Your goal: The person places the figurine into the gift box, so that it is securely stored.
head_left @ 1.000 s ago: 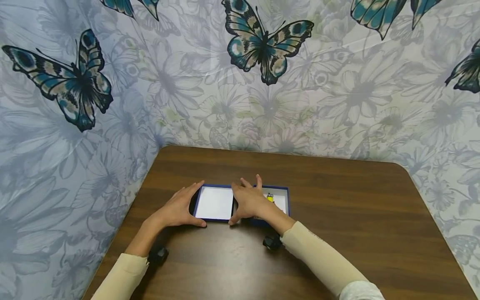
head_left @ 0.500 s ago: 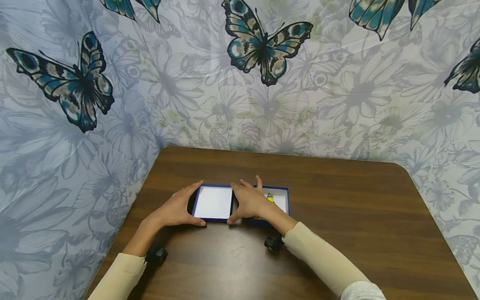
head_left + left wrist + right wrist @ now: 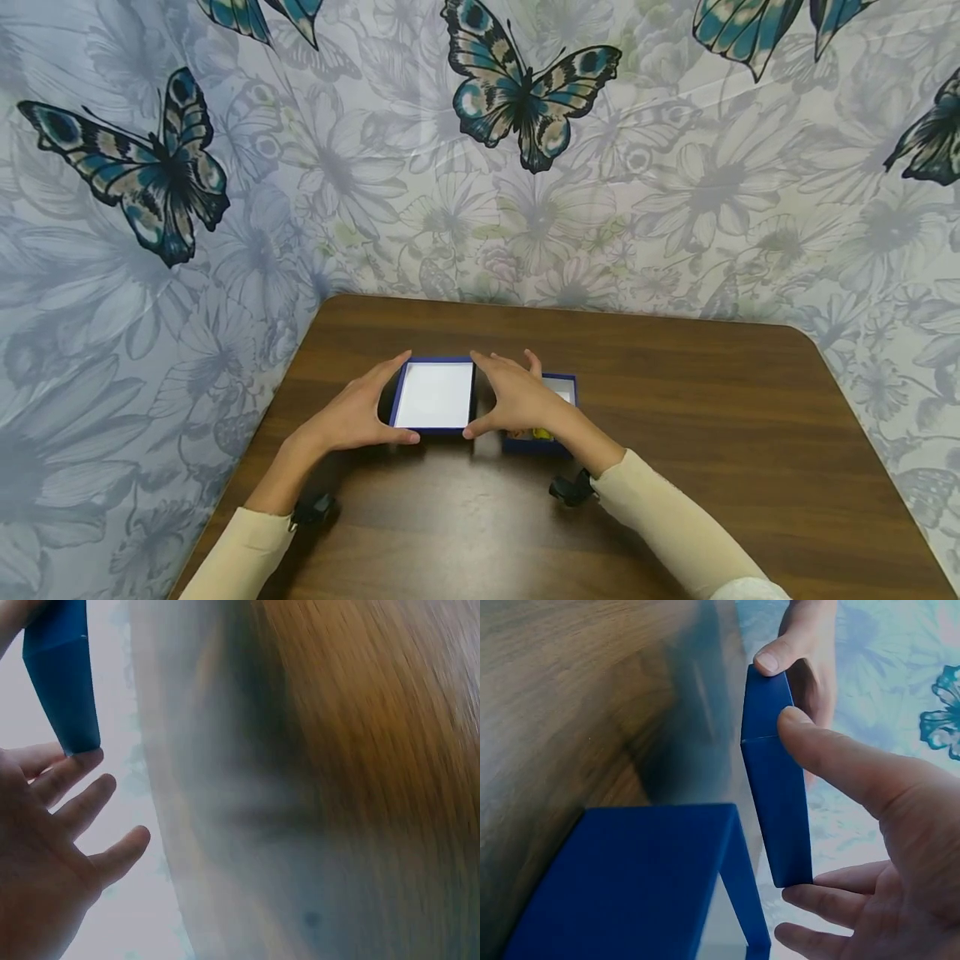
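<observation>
Between my two hands is a shallow blue box lid [image 3: 433, 396] with a white inside, raised a little off the table. My left hand [image 3: 358, 408] grips its left side, thumb at the near edge and fingers at the far edge. On the opposite side my right hand [image 3: 513, 398] holds it the same way. The right wrist view shows the lid's blue outer wall [image 3: 780, 802] pinched between right thumb and fingers, with the left thumb [image 3: 774, 658] beyond. Partly hidden behind my right hand and wrist, a matching blue box [image 3: 534, 447] stands on the table.
Inside the standing box lies a small yellow item [image 3: 542, 433], mostly covered by my right wrist. The brown wooden table [image 3: 675, 400] meets a wall hanging [image 3: 570, 217] with butterflies and flowers at its far edge. A black wrist camera [image 3: 572, 489] sits under the right wrist.
Both hands have lifted the lid from the table and shifted it slightly right. My right arm has moved right, now covering more of the other box.
</observation>
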`<state>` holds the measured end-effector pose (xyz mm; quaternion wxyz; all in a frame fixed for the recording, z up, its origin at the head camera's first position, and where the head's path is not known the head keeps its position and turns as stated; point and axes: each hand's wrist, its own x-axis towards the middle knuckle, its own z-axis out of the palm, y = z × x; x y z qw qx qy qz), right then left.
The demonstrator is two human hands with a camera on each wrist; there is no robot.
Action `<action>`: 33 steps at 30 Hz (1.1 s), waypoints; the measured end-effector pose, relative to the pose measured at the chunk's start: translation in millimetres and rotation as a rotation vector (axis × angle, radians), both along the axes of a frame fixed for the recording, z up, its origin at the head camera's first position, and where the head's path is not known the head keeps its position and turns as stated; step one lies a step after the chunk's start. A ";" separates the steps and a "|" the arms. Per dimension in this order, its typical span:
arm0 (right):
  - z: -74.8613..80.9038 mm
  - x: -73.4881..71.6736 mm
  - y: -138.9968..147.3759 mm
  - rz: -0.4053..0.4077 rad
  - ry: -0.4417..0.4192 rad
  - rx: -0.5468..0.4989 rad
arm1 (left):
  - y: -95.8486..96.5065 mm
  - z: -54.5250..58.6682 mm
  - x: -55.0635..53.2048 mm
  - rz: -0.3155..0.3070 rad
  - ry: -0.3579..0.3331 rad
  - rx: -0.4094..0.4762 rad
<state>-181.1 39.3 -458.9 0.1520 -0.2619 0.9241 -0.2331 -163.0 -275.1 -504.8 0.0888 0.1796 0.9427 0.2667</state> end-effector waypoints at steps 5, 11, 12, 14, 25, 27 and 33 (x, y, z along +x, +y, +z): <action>6.1 6.3 16.8 -0.009 -0.023 -0.059 | 11.0 7.0 4.9 -0.014 -0.004 0.033; 8.1 9.1 32.0 -0.022 -0.025 -0.143 | 21.2 11.4 6.8 -0.018 0.039 0.078; 8.5 9.4 34.7 -0.024 -0.025 -0.157 | 23.2 11.9 6.8 -0.019 0.047 0.079; 9.0 10.0 40.9 -0.029 -0.021 -0.177 | 27.8 12.1 6.3 -0.023 0.062 0.084; 7.4 16.8 86.1 -0.057 -0.062 -0.283 | 61.7 15.3 6.3 -0.046 0.112 0.156; 7.0 18.1 93.3 -0.064 -0.064 -0.298 | 68.3 15.6 6.3 -0.049 0.117 0.169; 2.8 21.5 116.6 -0.071 -0.045 -0.361 | 91.0 15.7 2.0 -0.061 0.105 0.227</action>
